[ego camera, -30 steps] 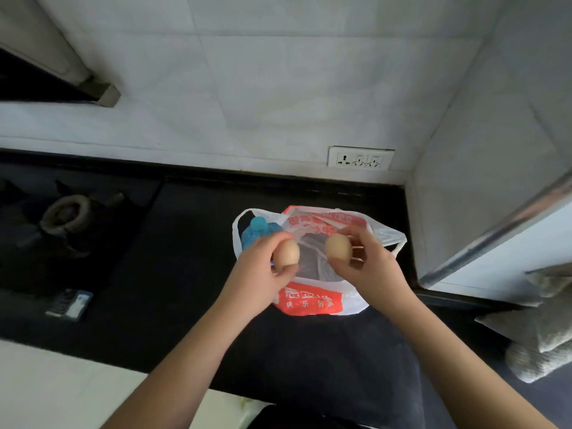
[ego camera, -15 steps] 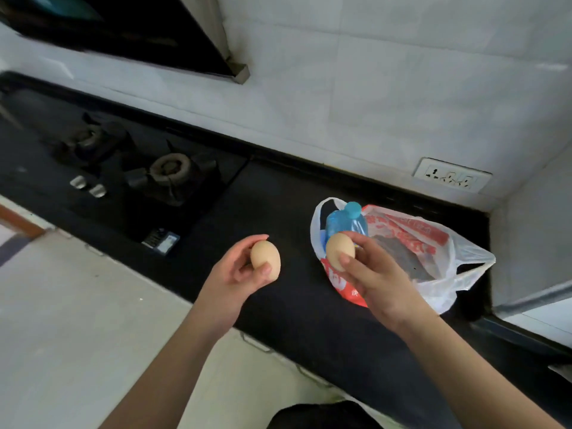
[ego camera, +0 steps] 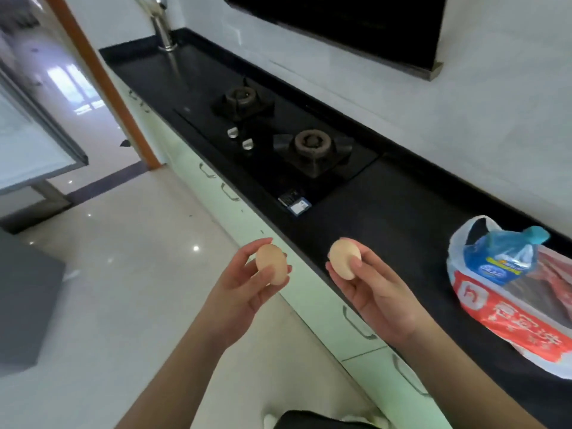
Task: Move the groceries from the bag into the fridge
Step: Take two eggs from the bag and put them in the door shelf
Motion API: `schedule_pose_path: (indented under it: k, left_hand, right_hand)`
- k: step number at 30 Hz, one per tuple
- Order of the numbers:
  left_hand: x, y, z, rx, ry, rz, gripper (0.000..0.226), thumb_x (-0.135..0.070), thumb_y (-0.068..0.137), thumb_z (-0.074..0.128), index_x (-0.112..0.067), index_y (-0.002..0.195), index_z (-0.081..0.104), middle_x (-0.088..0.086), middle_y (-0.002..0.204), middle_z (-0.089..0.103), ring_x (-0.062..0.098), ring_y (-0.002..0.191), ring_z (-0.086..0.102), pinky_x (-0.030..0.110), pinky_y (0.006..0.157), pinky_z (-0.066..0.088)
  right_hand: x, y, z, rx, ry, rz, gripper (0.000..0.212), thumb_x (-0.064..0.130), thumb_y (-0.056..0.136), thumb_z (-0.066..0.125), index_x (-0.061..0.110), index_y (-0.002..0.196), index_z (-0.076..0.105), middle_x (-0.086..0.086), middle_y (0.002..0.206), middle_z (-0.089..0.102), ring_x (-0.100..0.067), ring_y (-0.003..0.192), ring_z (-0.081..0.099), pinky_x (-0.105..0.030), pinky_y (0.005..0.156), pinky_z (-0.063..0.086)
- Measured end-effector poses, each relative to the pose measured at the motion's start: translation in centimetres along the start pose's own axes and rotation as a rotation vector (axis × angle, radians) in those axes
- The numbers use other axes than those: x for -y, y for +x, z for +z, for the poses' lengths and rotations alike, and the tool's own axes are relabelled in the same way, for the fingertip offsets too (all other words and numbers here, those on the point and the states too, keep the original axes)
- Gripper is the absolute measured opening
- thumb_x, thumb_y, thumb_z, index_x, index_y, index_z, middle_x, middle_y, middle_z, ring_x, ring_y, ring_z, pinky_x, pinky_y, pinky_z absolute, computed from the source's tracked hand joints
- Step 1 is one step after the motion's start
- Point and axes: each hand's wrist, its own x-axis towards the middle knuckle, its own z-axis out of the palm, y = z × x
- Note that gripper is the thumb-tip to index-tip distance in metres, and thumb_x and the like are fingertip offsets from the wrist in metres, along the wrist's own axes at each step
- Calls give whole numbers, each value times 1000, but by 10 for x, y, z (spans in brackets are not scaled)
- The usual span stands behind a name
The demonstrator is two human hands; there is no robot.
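an egg in each hand, away from the bag

i've got my left hand (ego camera: 244, 292) cupping one egg (ego camera: 271, 264) in its fingertips, right hand (ego camera: 376, 292) pinching the other egg (ego camera: 344, 257), light grips so nothing cracks. the bag (ego camera: 507, 308) sits on the counter off to my right, bottle (ego camera: 501, 253) poking out.

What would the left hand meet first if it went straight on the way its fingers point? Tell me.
Probably nothing close: the left hand with its egg points up-left over open floor, beside the counter. Depth is unclear.
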Motion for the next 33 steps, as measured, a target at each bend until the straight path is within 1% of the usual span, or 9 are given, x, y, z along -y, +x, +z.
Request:
schedule_pose_path:
  k: [3,6,10,14,18,21,23,26,33]
  left_hand:
    - [-23,-24,-35,-67,-40,55,64,-27,69,88,-17,126,61,20,119,64,36,108,65,33,86,55]
    - [-43,-48,-66,-122,-37,122,69,-33,67,88,-18,129,60,19,120,65,35,109,65,32,87,55]
    - [-65,-73,-98,-230,-74,215,72,-36,66,88,-18,129,60,19,122,63,34,109,64,31,87,54]
    - [-80,-83,-118,-292,-112,291,66,-31,71,84,-16,131,58,17,119,65,33,107,65,32,87,54]
    - [-90,-76,-138,-372,-112,317,52,-22,83,74,-15,131,57,17,119,64,32,107,65,31,87,54]
    - [-96,-62,-157,-452,-97,297,43,-15,87,62,-15,130,58,18,118,64,32,106,65,31,87,54]
    - [-104,-54,-166,-492,-85,294,46,-22,86,69,-16,131,58,18,117,63,32,107,65,31,88,54]
    - [-120,-45,-178,-534,-88,313,64,-36,75,82,-16,131,57,19,119,62,32,108,63,31,89,53]
    - [-151,-37,-205,-622,-137,418,66,-36,72,85,-15,128,59,19,118,63,31,107,64,32,87,54]
  right_hand:
    - [-22,16,37,30,8,66,69,29,55,93,9,116,68,-14,125,63,-27,115,62,-28,87,53]
    - [-40,29,73,84,14,135,69,25,57,91,6,117,66,-17,122,64,-30,111,64,-30,85,55]
    - [-60,47,118,125,25,226,50,13,74,68,2,121,60,-19,121,62,-30,106,67,-32,81,57]
    - [-73,70,152,217,-14,288,43,13,77,64,2,118,63,-20,117,65,-30,106,67,-31,80,56]
    - [-87,105,173,311,-4,363,55,20,62,87,4,111,70,-22,113,67,-30,105,66,-30,81,56]
    - [-98,135,188,332,-16,430,32,15,80,64,4,110,68,-23,112,67,-29,102,67,-31,84,56]
    - [-101,155,198,365,-29,469,32,13,86,52,3,115,64,-24,113,66,-29,103,66,-31,85,56]
    - [-97,187,218,413,-16,534,34,13,88,50,2,117,62,-25,116,64,-31,105,65,-31,84,55]
    - [-106,244,279,548,-13,661,35,14,88,49,0,118,61,-25,113,66,-28,101,67,-30,83,56]
